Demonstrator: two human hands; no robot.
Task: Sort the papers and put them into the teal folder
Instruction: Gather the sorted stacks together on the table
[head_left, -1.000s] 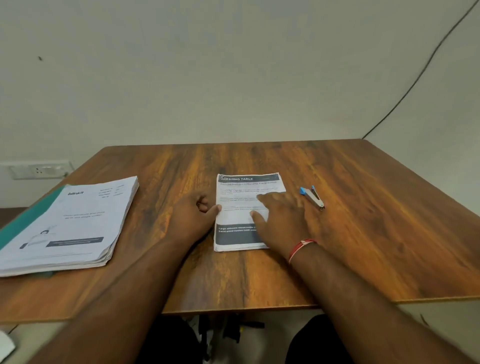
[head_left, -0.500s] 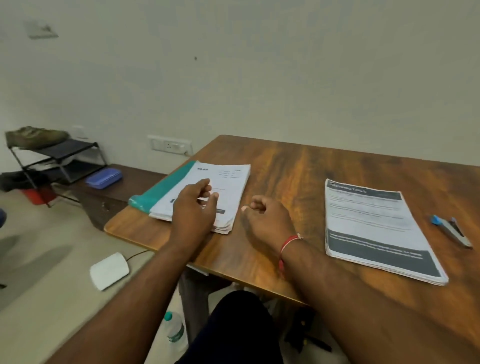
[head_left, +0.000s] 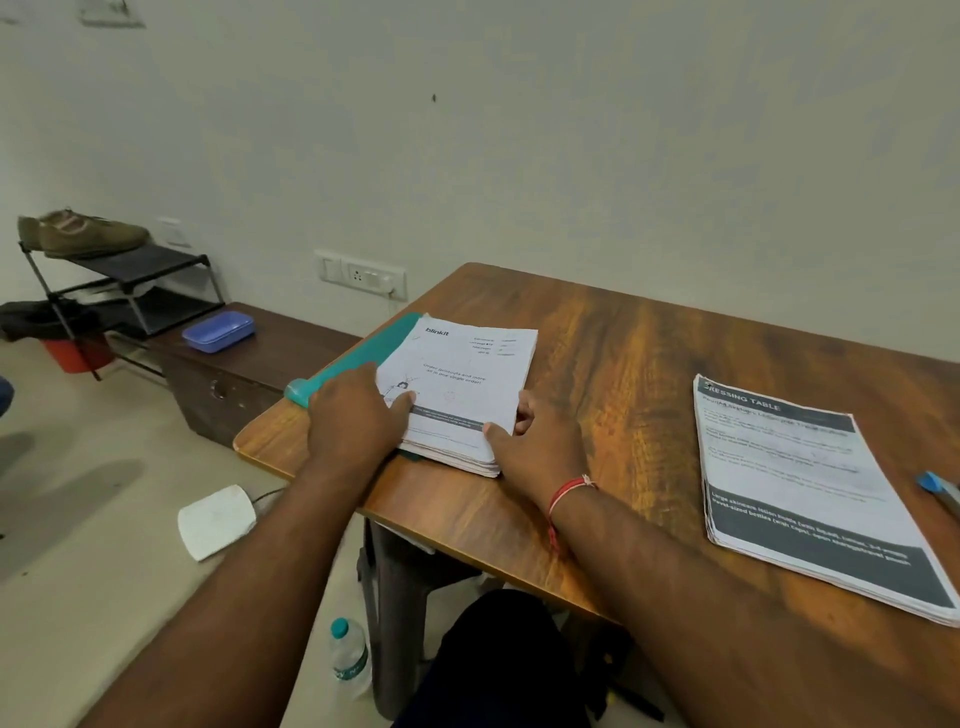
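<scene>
- On the floor, at 6 o'clock from the table's (head_left: 623, 364) left corner, a bottle (head_left: 348, 654) stands clear of the work.
- A second stack (head_left: 810, 493) lies at 3 o'clock from the hands, well apart, with a blue tool (head_left: 937, 486) just beside its right edge.
- The right hand (head_left: 537, 441) holds the stack (head_left: 467, 384) at its near right corner, with the thumb flat on the top sheet and the fingers curled against the right edge.
- The left hand (head_left: 358, 415) lies over the stack's 9 o'clock edge with its thumb on the top sheet. Its fingers are hidden behind the knuckles, so whether they hook under the paper cannot be told.
- The stack sits on the folder (head_left: 353, 358), whose teal strip shows along the stack's left side. Both lie close to the table's left edge.
- The step in hand looks like taking up this stack to free the folder.
- To do it well, both hands should get their fingers under the bottom sheet, squeeze evenly and lift level, so no sheets fan out.
- The folder should stay put, because a drag toward 9 o'clock could tip it off the edge.
</scene>
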